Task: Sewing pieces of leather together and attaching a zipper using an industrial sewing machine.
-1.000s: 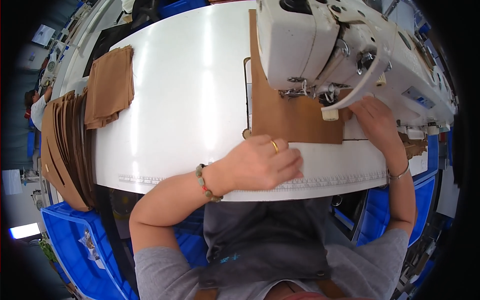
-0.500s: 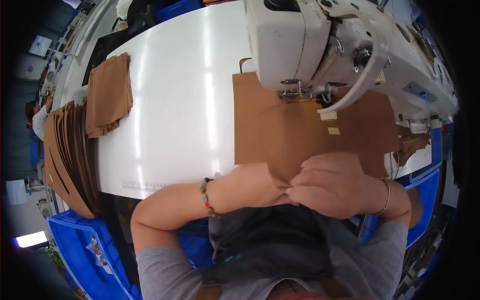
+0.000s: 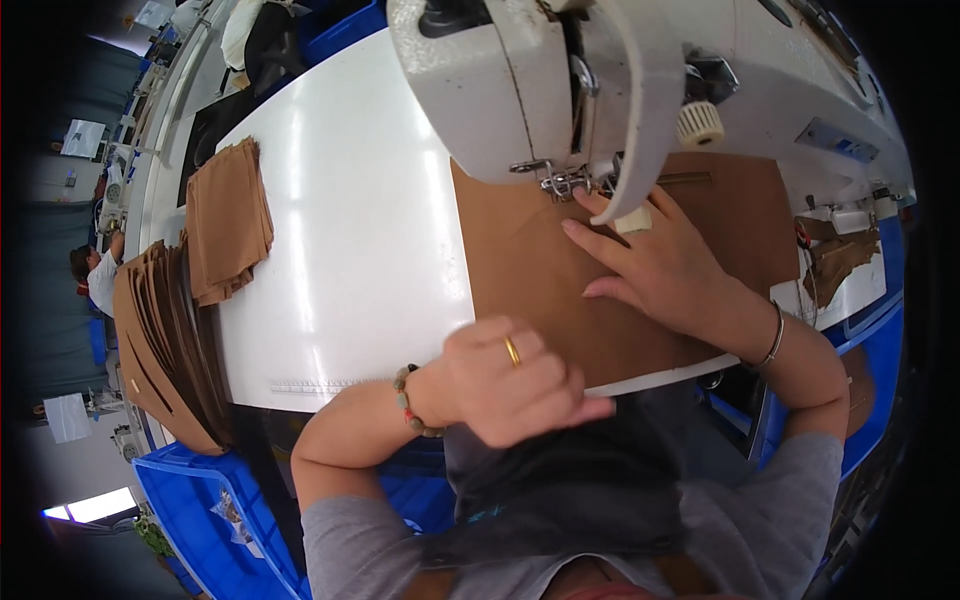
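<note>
A large brown sheet of material (image 3: 530, 260), fabric or leather, lies flat under the head of a white sewing machine (image 3: 480, 100). My right hand (image 3: 660, 260) rests on it with fingers spread, fingertips close by the presser foot (image 3: 565, 185). Part of that hand is behind the machine's curved white guard (image 3: 640, 110). At the sheet's near left corner my left hand (image 3: 515, 385) hovers, fingers curled in and thumb sticking out to the right. Its palm side is hidden, so whether anything is inside does not show.
Left on the white table (image 3: 340, 220) lie a stack of brown pieces (image 3: 228, 220) and a fanned pile of larger ones (image 3: 165, 350). Blue bins stand at lower left (image 3: 215, 510) and right (image 3: 880, 380). Brown scraps (image 3: 840, 262) lie right of the machine.
My hands have parted from the sheet's near edge. The right moved up beside the presser foot; the left drew back to the left. The small pale yellow patch on the sheet no longer shows.
</note>
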A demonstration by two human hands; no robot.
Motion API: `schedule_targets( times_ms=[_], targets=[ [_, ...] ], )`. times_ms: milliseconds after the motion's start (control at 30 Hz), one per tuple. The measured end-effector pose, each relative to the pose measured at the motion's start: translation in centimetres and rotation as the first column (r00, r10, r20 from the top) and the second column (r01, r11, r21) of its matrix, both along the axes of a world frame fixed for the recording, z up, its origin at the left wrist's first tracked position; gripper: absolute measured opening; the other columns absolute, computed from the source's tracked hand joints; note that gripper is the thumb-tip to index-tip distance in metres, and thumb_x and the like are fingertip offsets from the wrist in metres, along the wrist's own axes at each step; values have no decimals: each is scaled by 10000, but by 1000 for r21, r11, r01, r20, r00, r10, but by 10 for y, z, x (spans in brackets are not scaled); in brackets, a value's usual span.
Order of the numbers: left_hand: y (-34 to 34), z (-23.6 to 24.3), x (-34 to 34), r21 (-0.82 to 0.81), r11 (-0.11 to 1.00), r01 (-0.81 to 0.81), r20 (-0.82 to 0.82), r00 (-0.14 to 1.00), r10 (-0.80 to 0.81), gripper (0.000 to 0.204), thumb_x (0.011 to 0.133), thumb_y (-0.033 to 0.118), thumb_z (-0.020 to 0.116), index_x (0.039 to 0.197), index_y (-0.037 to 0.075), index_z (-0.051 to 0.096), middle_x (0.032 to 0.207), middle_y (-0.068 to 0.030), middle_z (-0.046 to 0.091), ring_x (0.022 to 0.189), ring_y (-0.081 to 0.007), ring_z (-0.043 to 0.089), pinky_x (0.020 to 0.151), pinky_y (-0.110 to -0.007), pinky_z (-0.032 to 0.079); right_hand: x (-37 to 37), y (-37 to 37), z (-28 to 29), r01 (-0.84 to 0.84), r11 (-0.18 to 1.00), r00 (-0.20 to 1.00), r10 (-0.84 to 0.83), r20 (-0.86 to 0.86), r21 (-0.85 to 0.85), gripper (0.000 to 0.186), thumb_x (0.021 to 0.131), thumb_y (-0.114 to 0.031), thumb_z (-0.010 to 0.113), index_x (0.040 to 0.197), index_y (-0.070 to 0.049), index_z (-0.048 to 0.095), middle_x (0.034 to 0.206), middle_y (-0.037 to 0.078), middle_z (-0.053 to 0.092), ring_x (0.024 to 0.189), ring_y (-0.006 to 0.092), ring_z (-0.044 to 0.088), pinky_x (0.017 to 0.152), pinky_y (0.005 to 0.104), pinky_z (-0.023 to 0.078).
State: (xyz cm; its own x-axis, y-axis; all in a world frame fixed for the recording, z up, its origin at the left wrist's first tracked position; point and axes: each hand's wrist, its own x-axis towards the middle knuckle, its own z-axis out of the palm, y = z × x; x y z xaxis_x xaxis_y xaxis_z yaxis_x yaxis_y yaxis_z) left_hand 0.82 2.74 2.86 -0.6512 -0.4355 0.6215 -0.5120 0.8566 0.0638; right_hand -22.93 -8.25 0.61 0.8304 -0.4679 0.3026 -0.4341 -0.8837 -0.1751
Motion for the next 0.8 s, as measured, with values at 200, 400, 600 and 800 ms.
schedule_targets(
  times_ms=[200,400,600,800],
  targets=[
    [-37,-15,-6,136,849,-511,178,856,486,688,783,524,821,1230,13,708,1294,-71,699,1149,-273,679,926,-391,555,3,-7,11,-10,1000,996,9,-85,-12,480,860,-421,780,1188,-74,732,1304,110,664,1275,313,594,1119,564,437],
    [-33,-17,-13,200,779,-595,284,796,535,768,772,552,813,1296,5,691,1412,-122,661,1303,-321,631,1087,-462,485,4,-13,10,-31,999,999,30,-42,-17,457,852,-418,780,1135,-60,751,1313,112,670,1249,277,609,1099,541,448],
    [-36,-14,-10,207,780,-591,296,798,526,766,757,556,820,1281,10,702,1396,-113,666,1304,-312,628,1099,-459,472,6,-8,6,-2,998,1000,2,-6,-62,469,813,-410,804,1119,-57,763,1335,111,661,1253,283,604,1095,513,447],
    [-39,-11,-10,229,793,-565,286,817,500,767,746,556,826,1273,10,705,1357,-109,679,1298,-316,629,1099,-463,463,7,-7,8,-8,997,1000,7,-14,-80,525,787,-416,817,1132,-26,754,1329,129,670,1220,283,616,1082,482,454]
  ],
)
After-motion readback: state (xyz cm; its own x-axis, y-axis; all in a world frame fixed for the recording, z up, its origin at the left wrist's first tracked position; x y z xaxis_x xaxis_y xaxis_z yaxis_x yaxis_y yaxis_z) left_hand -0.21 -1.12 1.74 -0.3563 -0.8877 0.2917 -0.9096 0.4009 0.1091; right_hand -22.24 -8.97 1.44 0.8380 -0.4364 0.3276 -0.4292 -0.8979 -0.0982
